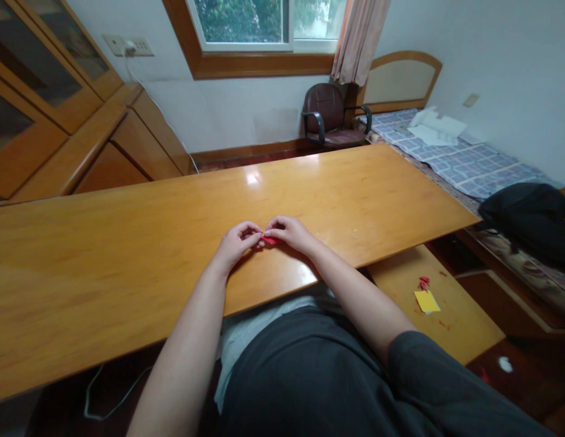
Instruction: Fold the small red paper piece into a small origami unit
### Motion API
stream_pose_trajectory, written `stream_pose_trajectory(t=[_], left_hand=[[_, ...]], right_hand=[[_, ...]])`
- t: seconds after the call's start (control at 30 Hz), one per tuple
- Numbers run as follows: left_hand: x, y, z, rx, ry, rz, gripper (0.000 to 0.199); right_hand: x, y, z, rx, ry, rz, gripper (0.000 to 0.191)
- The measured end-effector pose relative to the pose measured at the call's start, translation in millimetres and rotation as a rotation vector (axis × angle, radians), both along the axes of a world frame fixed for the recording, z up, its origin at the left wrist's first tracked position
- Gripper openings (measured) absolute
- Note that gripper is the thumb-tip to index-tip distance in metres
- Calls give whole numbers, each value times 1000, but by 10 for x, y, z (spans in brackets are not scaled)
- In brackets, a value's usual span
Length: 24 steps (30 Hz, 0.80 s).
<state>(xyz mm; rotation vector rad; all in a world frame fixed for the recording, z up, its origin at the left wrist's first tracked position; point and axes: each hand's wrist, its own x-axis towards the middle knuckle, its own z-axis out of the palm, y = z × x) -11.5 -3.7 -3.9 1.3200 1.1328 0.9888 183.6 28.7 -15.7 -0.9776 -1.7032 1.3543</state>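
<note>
Between the left hand [235, 244] and the right hand [291, 232], over the table [127, 255], is the small red paper piece [271, 241], lengthwise from one to other, pinched by both hands' fingertips.

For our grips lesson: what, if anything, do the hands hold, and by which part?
A red piece, between the fingertips of the left hand at its left end and the right hand at its far edge; exact pinch unclear.

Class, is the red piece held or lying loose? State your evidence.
Held: the left hand and right hand both pinch the red piece, close together over the table.
</note>
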Motion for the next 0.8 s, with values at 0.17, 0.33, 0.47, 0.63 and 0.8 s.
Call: stream_pose_trajectory(t=[0.17, 0.33, 0.47, 0.63, 0.8], left_hand=[[10, -5, 7, -4, 5, 9, 36], [41, -2, 11, -2, -28, 70, 37], [60, 28, -42, 50, -16, 199, 34], [78, 42, -65, 113, 12, 283, 28], [76, 35, -59, 110, 7, 260, 27]], right_hand=[[-1, 6, -8, 8, -9, 1, 25], [-7, 5, -16, 13, 43, -17, 28], [-8, 14, -33, 71, 91, -51, 29], [5, 40, -33, 253, 40, -41, 17], [5, 52, -40, 252, -17, -46, 12]])
